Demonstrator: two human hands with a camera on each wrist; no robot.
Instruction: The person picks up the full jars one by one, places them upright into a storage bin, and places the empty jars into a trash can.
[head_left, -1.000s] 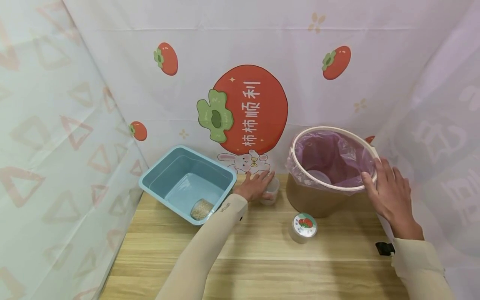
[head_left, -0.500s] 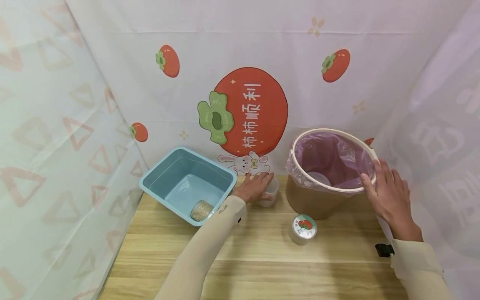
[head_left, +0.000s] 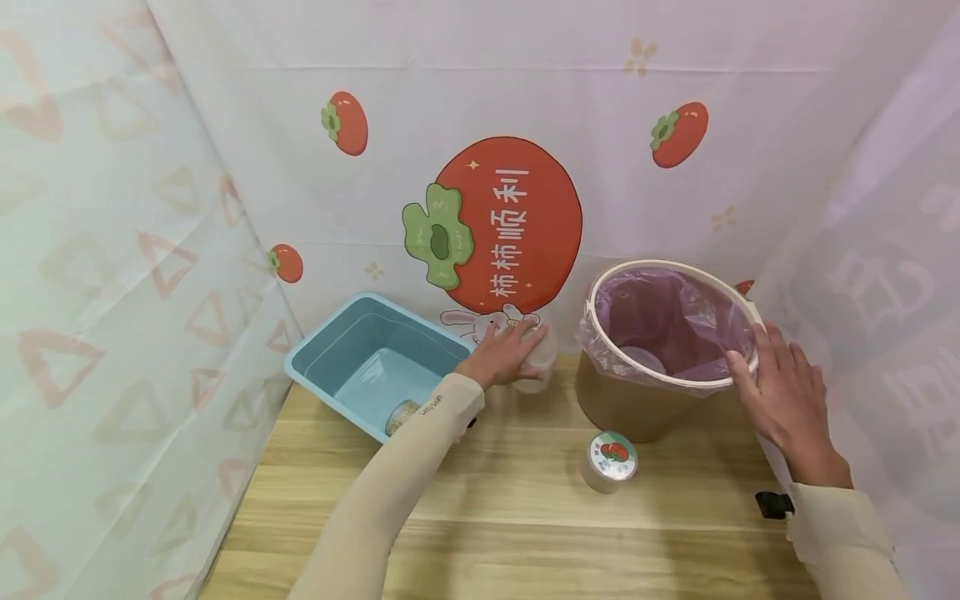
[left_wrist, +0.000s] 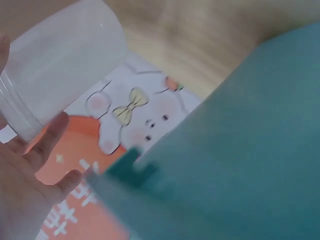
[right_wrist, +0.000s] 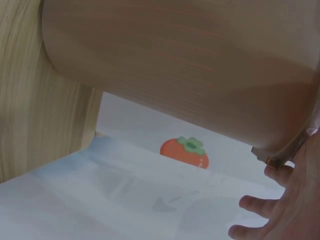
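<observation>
My left hand (head_left: pixel 498 357) grips a translucent plastic jar (head_left: pixel 542 357) near the back wall, between the blue basin and the bin. In the left wrist view the jar (left_wrist: pixel 67 62) is frosted, with fingers at its rim end, and it overlaps the rabbit print. My right hand (head_left: pixel 787 396) rests on the right side of the rim of a brown trash bin (head_left: pixel 626 408) lined with a purple bag (head_left: pixel 675 321). Its fingers lie straight and spread outside the rim in the right wrist view, the thumb hidden there. A second jar (head_left: pixel 611 462) with a tomato-printed lid stands in front of the bin.
The light blue basin (head_left: pixel 378 321) stands at the left, holding a small jar of pale grains (head_left: pixel 402 414) partly covered by my left sleeve. A round translucent item (head_left: pixel 643 360) lies inside the bin. Printed cloth walls (head_left: pixel 360 200) enclose the wooden table (head_left: pixel 525 533).
My left hand has raised the translucent jar up from the table and slightly left. My right hand stays on the bin's rim, and the bin, basin and lidded jar keep their places.
</observation>
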